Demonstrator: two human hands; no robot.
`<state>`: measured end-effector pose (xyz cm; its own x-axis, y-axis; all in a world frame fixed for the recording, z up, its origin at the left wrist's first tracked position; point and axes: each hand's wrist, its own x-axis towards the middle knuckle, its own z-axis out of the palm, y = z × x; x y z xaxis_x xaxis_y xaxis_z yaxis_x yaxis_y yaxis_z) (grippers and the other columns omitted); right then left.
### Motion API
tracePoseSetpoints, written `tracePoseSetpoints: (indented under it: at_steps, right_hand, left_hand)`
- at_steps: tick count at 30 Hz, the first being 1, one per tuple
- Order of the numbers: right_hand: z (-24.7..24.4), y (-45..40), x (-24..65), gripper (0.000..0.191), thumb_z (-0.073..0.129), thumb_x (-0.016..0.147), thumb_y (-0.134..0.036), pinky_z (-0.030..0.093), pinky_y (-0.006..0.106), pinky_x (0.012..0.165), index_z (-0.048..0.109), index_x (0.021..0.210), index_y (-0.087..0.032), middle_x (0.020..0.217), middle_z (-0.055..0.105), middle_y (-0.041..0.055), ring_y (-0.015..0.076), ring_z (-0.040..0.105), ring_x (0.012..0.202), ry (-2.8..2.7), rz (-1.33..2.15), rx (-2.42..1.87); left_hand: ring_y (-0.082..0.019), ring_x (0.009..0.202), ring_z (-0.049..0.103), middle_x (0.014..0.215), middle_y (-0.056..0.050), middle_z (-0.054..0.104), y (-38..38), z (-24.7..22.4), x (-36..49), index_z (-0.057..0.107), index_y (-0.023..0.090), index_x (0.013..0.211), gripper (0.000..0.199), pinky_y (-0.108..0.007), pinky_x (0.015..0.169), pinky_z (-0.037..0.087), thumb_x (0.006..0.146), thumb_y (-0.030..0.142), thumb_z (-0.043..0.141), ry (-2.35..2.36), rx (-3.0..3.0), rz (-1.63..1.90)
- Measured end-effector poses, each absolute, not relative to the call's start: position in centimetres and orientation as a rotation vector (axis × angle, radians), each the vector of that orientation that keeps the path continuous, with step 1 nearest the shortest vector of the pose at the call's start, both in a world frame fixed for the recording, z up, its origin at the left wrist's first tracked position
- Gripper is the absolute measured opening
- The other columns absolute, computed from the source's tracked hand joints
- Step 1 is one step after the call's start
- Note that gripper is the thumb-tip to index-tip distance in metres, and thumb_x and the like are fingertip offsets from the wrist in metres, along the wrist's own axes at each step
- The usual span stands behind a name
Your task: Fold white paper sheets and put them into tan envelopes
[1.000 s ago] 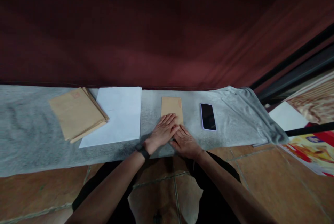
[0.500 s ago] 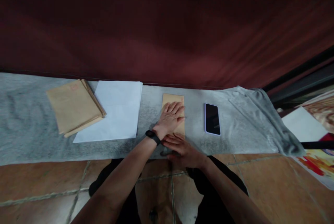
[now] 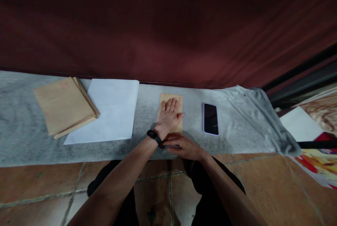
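A brown paper envelope (image 3: 180,105) with small red print at its top right lies flat on the grey cloth. Across its middle rests my left hand (image 3: 170,115), palm down with the fingers stretched out, a black band (image 3: 155,137) on the wrist. At the envelope's near end is my right hand (image 3: 183,146), fingers extended to the left and close under my left wrist. Its fingertips are partly hidden there. Neither hand grips anything.
A stack of brown envelopes (image 3: 63,105) overlaps white paper sheets (image 3: 113,113) on the left. To the right lies a phone (image 3: 210,119) with a dark screen. A dark red surface (image 3: 168,43) rises behind the cloth-covered bench (image 3: 244,124); tiled floor (image 3: 263,184) shows in front.
The view has shifted slightly, so everything sits a little further left. My left hand's fingers have drawn closer together, with the thumb out. My right hand stays near the envelope's near end.
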<state>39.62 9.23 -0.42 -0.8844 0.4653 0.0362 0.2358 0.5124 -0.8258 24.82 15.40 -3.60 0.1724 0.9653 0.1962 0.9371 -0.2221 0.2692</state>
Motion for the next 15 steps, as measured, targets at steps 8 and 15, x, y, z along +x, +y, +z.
tracePoseSetpoints:
  at_steps: [8,15]
  right_hand:
    - [0.01,9.93,39.68,0.037,0.054,0.105,-0.049,0.050,0.037,0.110,0.077,0.121,-0.026,0.126,0.076,0.0056,0.0191,0.068,0.122,-2.327,1.549,-0.544]
    - [0.22,10.35,40.00,0.040,0.053,0.104,-0.053,0.053,0.039,0.108,0.080,0.113,-0.024,0.119,0.079,0.0052,0.0204,0.070,0.118,-2.239,1.700,-0.594]
  left_hand:
    - [-0.031,0.159,0.025,0.170,-0.008,0.035,15.30,-3.46,24.49,0.041,0.021,0.159,0.056,-0.058,0.130,0.011,0.107,0.040,0.035,1.781,2.417,0.474]
    - [-0.026,0.159,0.025,0.170,-0.008,0.034,14.75,-3.55,24.13,0.039,0.017,0.160,0.058,-0.053,0.132,0.011,0.108,0.041,0.033,1.632,2.528,0.400]
